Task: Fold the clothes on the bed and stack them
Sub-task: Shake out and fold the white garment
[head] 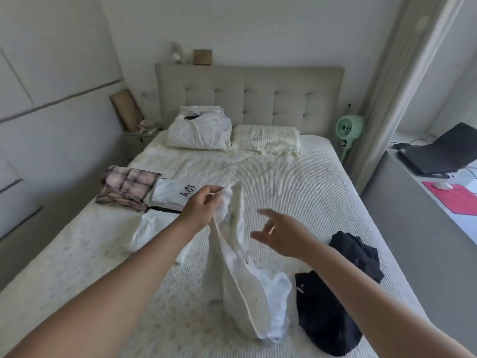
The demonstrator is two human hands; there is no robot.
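Gripping the top of a white garment (pixel 233 244), the left hand (pixel 200 206) has its fingers curled and pinched on the cloth, lifting that end above the bed (pixel 296 182). From the pinch the garment hangs down in a long drape, and its lower end bunches on the bed cover nearer the foot of the bed.

The right hand (pixel 280 235) hovers just right of the hanging garment, apart from it, with fingers spread and loosely bent, holding nothing.

Right of the garment's lower end lies a dark garment (pixel 324 313), crumpled on the bed and touching the white cloth's edge. A second dark piece (pixel 357 251) lies rumpled just beyond it, toward the bed's right side, partly behind the right forearm; I cannot tell whether the two are joined.

Left of the garment, near the bed's left edge, sits a folded stack (pixel 167 196) with a white top bearing black letters. A folded plaid item (pixel 126 187) lies against its left side. Another white piece (pixel 152 229) lies flat on the near side of the stack, partly behind the left forearm.

Beyond the garment, at the head of the bed, are two pillows (pixel 265 139) with a heap of white cloth (pixel 204 120) on the left one, before a padded headboard (pixel 258 94). Right of the bed stand a green fan (pixel 348 127) and a laptop (pixel 444 151) on a ledge.
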